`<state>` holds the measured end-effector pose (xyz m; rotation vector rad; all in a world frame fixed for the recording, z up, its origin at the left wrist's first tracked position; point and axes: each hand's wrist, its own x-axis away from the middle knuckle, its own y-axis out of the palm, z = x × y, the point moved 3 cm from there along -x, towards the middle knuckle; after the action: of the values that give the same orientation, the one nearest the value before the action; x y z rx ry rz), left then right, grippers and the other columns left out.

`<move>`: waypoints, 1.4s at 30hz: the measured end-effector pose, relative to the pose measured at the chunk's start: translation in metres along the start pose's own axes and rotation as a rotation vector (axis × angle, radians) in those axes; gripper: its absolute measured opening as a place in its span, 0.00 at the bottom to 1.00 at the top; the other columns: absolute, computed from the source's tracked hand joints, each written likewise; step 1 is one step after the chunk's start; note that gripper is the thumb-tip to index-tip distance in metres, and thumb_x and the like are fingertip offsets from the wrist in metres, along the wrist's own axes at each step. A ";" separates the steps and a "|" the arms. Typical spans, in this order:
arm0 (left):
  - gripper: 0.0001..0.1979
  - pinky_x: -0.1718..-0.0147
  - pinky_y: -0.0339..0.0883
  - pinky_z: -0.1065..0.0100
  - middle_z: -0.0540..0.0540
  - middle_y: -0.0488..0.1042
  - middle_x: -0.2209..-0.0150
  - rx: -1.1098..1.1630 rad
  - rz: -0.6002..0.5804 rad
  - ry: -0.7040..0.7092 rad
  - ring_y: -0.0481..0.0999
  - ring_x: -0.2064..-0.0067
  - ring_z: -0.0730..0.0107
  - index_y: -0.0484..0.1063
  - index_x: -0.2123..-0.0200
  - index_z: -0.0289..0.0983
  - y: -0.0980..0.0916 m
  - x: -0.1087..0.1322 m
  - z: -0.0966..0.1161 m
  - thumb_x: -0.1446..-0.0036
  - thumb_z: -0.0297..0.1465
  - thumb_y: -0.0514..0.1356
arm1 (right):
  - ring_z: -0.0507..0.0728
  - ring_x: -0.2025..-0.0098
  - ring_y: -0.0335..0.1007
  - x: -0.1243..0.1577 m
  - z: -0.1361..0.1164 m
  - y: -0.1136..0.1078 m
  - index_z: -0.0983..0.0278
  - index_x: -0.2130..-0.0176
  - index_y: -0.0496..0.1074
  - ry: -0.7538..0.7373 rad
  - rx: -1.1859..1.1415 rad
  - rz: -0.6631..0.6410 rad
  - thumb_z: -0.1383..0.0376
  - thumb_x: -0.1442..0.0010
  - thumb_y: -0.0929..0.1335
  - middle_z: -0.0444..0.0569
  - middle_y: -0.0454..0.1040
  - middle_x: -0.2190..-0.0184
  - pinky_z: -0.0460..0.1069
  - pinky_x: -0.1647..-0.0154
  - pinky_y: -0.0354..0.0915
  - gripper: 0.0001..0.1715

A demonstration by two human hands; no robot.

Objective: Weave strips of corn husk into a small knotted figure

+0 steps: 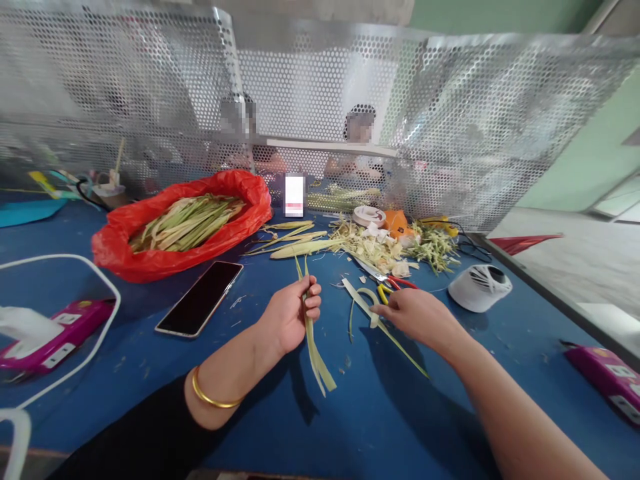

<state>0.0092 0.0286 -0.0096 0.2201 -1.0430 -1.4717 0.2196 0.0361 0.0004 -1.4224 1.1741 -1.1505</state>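
Observation:
My left hand (293,313) is closed around pale green leaf strips (313,340) that stand up through the fist and trail down onto the blue table (380,413). My right hand (420,317) reaches forward with fingers pinched on a loose curled strip (364,301) lying on the table. Just beyond its fingertips lie scissors (387,280) with red and yellow handles. A gold bangle (207,398) sits on my left wrist.
A red plastic bag (150,257) full of leaf strips stands at the left, a dark phone (200,297) beside it. A heap of leaf scraps (375,247) lies ahead, a small white fan (479,287) to the right. Pink devices (55,337) (607,377) sit at both edges. A perforated metal screen (450,120) backs the table, with people behind it.

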 end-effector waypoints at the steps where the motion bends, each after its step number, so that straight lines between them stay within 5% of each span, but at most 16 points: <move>1: 0.10 0.88 0.50 0.80 0.55 0.60 0.78 -0.010 0.003 -0.003 0.57 0.85 0.84 0.63 0.70 0.34 0.000 0.000 -0.001 0.34 0.27 0.49 | 0.57 0.76 0.68 -0.002 -0.001 0.005 0.62 0.84 0.66 -0.002 -0.031 -0.033 0.49 0.40 0.64 0.50 0.71 0.83 0.48 0.76 0.50 0.28; 8: 0.09 0.84 0.62 0.76 0.52 0.68 0.78 -0.127 0.039 -0.021 0.67 0.82 0.79 0.65 0.70 0.35 0.002 0.003 -0.016 0.36 0.27 0.51 | 0.54 0.77 0.68 -0.004 -0.009 0.003 0.63 0.79 0.66 0.029 -0.128 0.076 0.63 0.38 0.59 0.48 0.72 0.81 0.47 0.75 0.50 0.20; 13: 0.10 0.65 0.73 0.64 0.34 0.79 0.62 -0.181 -0.085 -0.089 0.81 0.63 0.61 0.66 0.70 0.33 0.006 0.009 -0.041 0.36 0.28 0.51 | 0.54 0.77 0.65 0.012 -0.023 -0.005 0.62 0.76 0.65 0.045 -0.009 0.389 0.64 0.39 0.59 0.49 0.72 0.79 0.48 0.76 0.45 0.16; 16: 0.11 0.55 0.71 0.61 0.33 0.78 0.58 -0.112 -0.095 -0.081 0.80 0.59 0.60 0.67 0.72 0.33 0.007 0.009 -0.044 0.36 0.27 0.52 | 0.53 0.79 0.61 0.025 -0.041 0.002 0.62 0.76 0.63 -0.080 0.004 0.416 0.64 0.42 0.61 0.47 0.69 0.81 0.48 0.76 0.43 0.12; 22: 0.14 0.56 0.72 0.63 0.37 0.78 0.61 0.075 0.000 0.043 0.80 0.61 0.65 0.67 0.73 0.33 0.007 0.003 -0.021 0.35 0.26 0.49 | 0.49 0.81 0.52 0.040 -0.062 0.021 0.61 0.80 0.50 -0.304 -0.427 0.036 0.67 0.45 0.62 0.39 0.57 0.85 0.47 0.78 0.44 0.17; 26: 0.13 0.62 0.74 0.64 0.47 0.74 0.74 0.135 0.058 0.054 0.76 0.73 0.72 0.66 0.73 0.34 0.004 0.001 -0.013 0.35 0.26 0.50 | 0.49 0.79 0.55 0.035 -0.066 0.037 0.61 0.78 0.55 -0.300 -0.745 -0.132 0.65 0.44 0.63 0.38 0.59 0.83 0.45 0.77 0.50 0.14; 30: 0.13 0.71 0.72 0.68 0.51 0.69 0.77 0.153 0.025 0.045 0.71 0.78 0.76 0.64 0.72 0.35 0.002 0.000 -0.009 0.34 0.27 0.48 | 0.51 0.75 0.66 0.031 -0.070 0.049 0.62 0.73 0.64 -0.234 -1.096 -0.364 0.60 0.43 0.64 0.41 0.70 0.78 0.46 0.74 0.61 0.09; 42: 0.14 0.82 0.58 0.77 0.54 0.61 0.79 0.228 -0.043 -0.006 0.59 0.82 0.81 0.62 0.72 0.35 0.001 -0.004 0.002 0.33 0.27 0.46 | 0.51 0.76 0.74 0.041 -0.079 0.053 0.64 0.69 0.67 -0.135 -1.237 -0.589 0.58 0.48 0.67 0.42 0.74 0.79 0.43 0.79 0.62 0.11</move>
<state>0.0097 0.0332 -0.0096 0.4029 -1.2176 -1.3912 0.1392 -0.0170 -0.0377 -2.8667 1.4795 -0.5890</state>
